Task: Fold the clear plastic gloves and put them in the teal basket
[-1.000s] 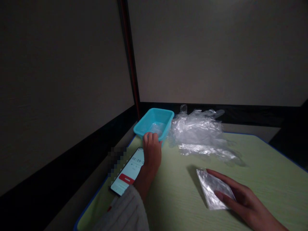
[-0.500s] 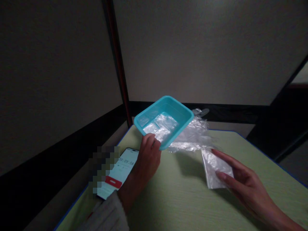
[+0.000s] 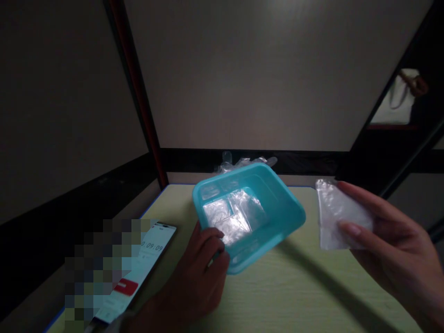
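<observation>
A turquoise plastic basin (image 3: 284,208) is held tilted above the table by my left hand (image 3: 204,268), whose fingers grip its near left rim. Folded clear plastic packets (image 3: 236,219) lie flat on the basin's floor. To the right, my right hand (image 3: 391,245) pinches another folded clear plastic packet (image 3: 338,217) between thumb and fingers, apart from the basin. Behind the basin, a heap of crumpled clear plastic gloves (image 3: 243,163) shows only at its top; the basin hides the rest.
A phone (image 3: 138,273) with a running timer lies at the left of the pale green table (image 3: 263,305). Dark-trimmed panels (image 3: 243,92) rise behind and to the left. A white bag (image 3: 397,99) is visible at the upper right.
The basin has come nearer in my left hand and now covers most of the plastic heap. My right hand has risen and shifted right with the packet. The view has turned slightly right.
</observation>
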{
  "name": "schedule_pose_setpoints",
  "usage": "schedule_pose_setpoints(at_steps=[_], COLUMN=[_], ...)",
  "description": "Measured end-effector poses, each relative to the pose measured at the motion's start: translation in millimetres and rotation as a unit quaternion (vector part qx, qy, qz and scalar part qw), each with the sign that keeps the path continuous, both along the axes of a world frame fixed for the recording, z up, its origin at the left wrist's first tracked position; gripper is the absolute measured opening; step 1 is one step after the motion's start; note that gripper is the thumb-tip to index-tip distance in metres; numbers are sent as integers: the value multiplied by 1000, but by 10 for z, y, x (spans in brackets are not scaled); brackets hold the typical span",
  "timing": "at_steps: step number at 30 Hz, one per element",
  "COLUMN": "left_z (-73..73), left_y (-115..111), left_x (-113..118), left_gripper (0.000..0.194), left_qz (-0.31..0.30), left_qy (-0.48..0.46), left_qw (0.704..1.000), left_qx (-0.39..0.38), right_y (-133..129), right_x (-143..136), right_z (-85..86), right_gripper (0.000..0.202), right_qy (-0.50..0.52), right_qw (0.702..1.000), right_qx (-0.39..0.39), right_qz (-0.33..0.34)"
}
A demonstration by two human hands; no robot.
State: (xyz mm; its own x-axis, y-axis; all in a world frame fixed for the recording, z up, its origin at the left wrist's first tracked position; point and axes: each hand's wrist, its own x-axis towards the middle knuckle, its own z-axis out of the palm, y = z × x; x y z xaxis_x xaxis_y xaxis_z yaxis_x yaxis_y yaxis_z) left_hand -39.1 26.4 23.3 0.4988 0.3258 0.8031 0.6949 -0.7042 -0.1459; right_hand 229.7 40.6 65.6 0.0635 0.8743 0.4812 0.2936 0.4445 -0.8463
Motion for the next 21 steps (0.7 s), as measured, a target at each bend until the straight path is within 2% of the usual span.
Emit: schedule_pose_setpoints(at_steps=[2,5,9,14,18,21], left_z=[0,9,22,-31,-106,-144], left_y=[-46,-132,-227,-264,-281,-279], left_x=[-6,-21,-36,0,64,108], left_gripper=[20,21,19,20,19,20], left_qz=[-16,-22,-24,-69,-91,-93], left_qy=[20,49,95,67,29,11], left_qw=[1000,999,995,994,995,995], left_qx=[13,8,-20,-43,-31,-21], right_y=[-5,18,60,51,83,144], right_x=[-14,-60,-149,-282,-351,-394], right_z=[77,214,334,326,285,249], right_gripper=[41,37,35,28,21,17], right_qy=[56,39,-64,-219,-249,-215], right_qw=[998,998,996,974,960,948], right_qx=[22,26,21,14,-42,-139], right_qz=[11,33,59,53,118,188])
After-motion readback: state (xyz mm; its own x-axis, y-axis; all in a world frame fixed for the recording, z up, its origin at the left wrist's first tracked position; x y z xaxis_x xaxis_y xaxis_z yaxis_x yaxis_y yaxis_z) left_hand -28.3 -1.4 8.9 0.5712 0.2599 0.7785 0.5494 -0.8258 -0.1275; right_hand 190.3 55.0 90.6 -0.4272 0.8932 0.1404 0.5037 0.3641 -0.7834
